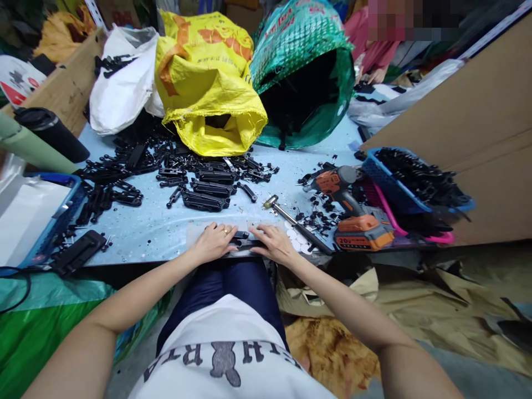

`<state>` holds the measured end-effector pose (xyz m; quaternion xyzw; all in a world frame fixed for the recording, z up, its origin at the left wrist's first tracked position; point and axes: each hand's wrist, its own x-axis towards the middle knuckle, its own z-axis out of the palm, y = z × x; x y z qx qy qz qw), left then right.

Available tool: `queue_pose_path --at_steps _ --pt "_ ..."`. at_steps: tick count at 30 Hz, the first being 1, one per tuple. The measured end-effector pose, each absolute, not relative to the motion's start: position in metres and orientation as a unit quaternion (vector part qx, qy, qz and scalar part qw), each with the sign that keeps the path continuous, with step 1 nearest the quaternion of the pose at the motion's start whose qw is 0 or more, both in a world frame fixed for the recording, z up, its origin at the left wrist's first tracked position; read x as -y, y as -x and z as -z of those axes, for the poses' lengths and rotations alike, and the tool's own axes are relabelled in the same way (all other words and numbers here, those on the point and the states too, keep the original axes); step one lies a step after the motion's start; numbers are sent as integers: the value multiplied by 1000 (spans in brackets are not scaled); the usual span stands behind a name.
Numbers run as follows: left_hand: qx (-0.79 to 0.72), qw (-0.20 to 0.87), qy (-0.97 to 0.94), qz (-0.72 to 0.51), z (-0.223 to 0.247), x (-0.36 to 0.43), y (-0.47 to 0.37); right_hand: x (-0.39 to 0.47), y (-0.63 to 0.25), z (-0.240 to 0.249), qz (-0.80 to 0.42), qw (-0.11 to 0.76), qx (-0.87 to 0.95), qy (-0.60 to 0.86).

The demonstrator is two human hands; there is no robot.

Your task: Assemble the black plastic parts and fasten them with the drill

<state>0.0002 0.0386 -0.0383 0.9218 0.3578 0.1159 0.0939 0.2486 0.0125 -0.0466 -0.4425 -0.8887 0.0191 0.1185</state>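
Both hands meet at the front edge of the blue table (pixel 162 221), around a small black plastic part (pixel 242 235). My left hand (pixel 215 241) has its fingers closed on the left end of that part. On the right end rest the closed fingers of my right hand (pixel 272 242). Just behind them lie several black bracket assemblies (pixel 205 200) in a stack. A hammer (pixel 299 225) with a black handle is right of my right hand, its head pointing back left. Farther right, an orange and black cordless drill (pixel 353 210) lies on its side.
Loose black parts (pixel 137 158) cover the back left. Behind stand a white sack (pixel 120 94), a yellow sack (pixel 211 83) and a green sack (pixel 303 77). Blue baskets (pixel 403 185) flank the right and left. Another person's hand (pixel 377 76) shows at the back right.
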Motion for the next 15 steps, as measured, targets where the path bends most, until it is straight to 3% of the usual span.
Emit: queue_pose_path --at_steps 5,9,12,15 --pt "-380 75 -914 -116 27 -45 -7 -15 -260 14 31 79 882 463" --pt "-324 158 -907 -217 8 -4 14 -2 -252 -34 -117 142 939 289" --pt "-358 227 -871 -247 5 30 19 17 -225 -40 -271 199 926 173" --pt "-393 234 -854 -247 9 38 11 29 -174 -12 -274 244 902 227"
